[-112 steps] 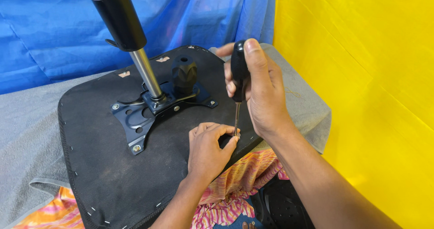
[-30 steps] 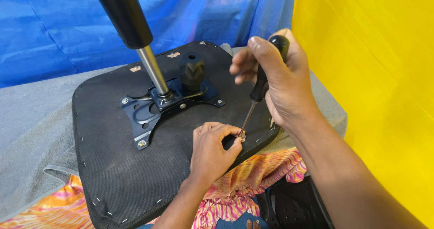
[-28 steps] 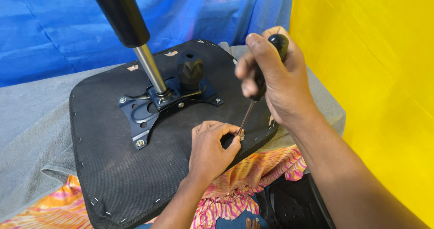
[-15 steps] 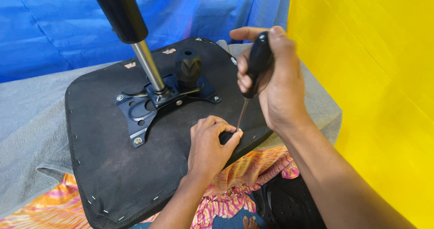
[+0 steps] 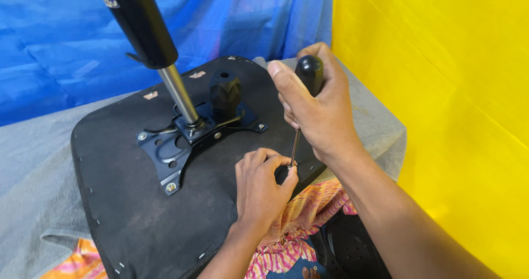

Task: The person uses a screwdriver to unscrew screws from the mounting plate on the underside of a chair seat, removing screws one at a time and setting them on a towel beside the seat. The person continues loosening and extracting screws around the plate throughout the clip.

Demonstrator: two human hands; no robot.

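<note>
An upturned black chair seat (image 5: 132, 224) lies on grey cloth, its underside facing up. A black metal mounting plate (image 5: 176, 152) is bolted to it, with a chrome and black gas cylinder (image 5: 149, 36) rising from the plate and a black knob (image 5: 225, 91) beside it. My right hand (image 5: 319, 108) grips the black handle of a screwdriver (image 5: 308, 75), held nearly upright with its tip at the seat's near edge. My left hand (image 5: 262, 185) rests on the seat, fingers pinched around the screwdriver's tip and whatever small part lies beneath it, which is hidden.
A blue tarp (image 5: 66, 58) hangs behind and a yellow sheet (image 5: 441, 91) stands at the right. Grey cloth (image 5: 33, 174) covers the surface under the seat. Patterned orange and pink fabric (image 5: 292, 229) lies below the seat's near edge, beside a black plastic part (image 5: 347, 251).
My right hand has shifted its grip on the screwdriver handle, turning it while the tip stays at the same spot. My left hand keeps holding at the tip.
</note>
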